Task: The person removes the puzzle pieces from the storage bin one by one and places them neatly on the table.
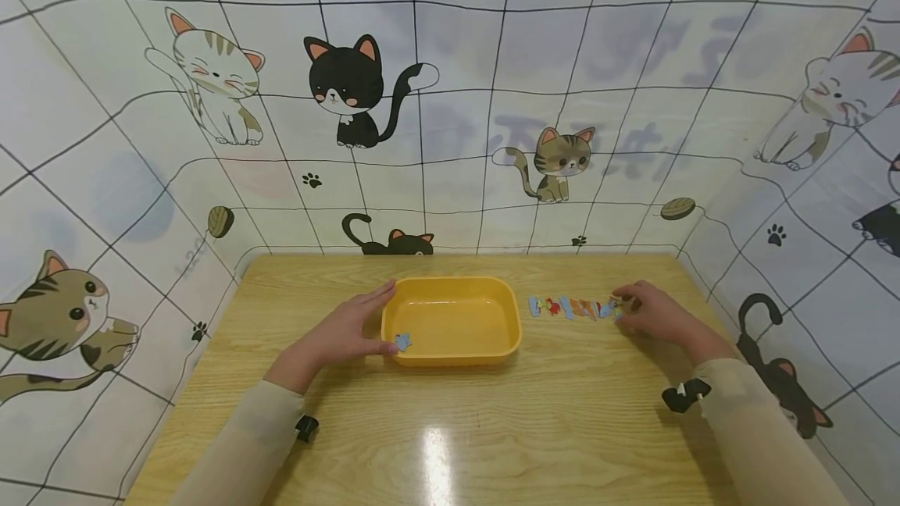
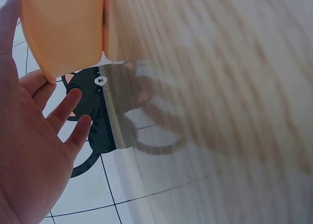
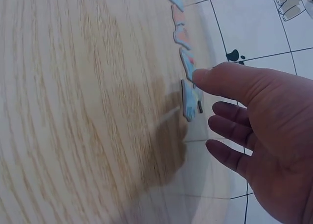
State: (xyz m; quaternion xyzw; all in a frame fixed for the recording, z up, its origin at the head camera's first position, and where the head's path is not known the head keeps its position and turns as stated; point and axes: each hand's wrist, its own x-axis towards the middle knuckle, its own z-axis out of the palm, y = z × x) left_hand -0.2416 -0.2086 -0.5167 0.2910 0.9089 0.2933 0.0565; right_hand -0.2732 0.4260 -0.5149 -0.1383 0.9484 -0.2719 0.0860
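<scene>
A shallow yellow tray (image 1: 450,323) sits mid-table with a small blue printed piece (image 1: 402,342) in its near left corner. My left hand (image 1: 344,326) spans the tray's left end, thumb at the near corner and fingers at the far one. In the left wrist view, one fingertip touches the orange-looking tray wall (image 2: 63,28) while the other visible fingers stand loosely apart. Right of the tray lies a row of small flat printed pieces (image 1: 568,308). At the row's right end, my right hand (image 1: 654,315) pinches a small printed piece (image 3: 198,98) between thumb and index finger; the index tip is hidden in the right wrist view.
The wooden table (image 1: 450,420) meets a white cloth wall (image 1: 464,123) with grid lines and cartoon cats at its back edge. Similar cloth stands at both sides. Light glares off the table's front.
</scene>
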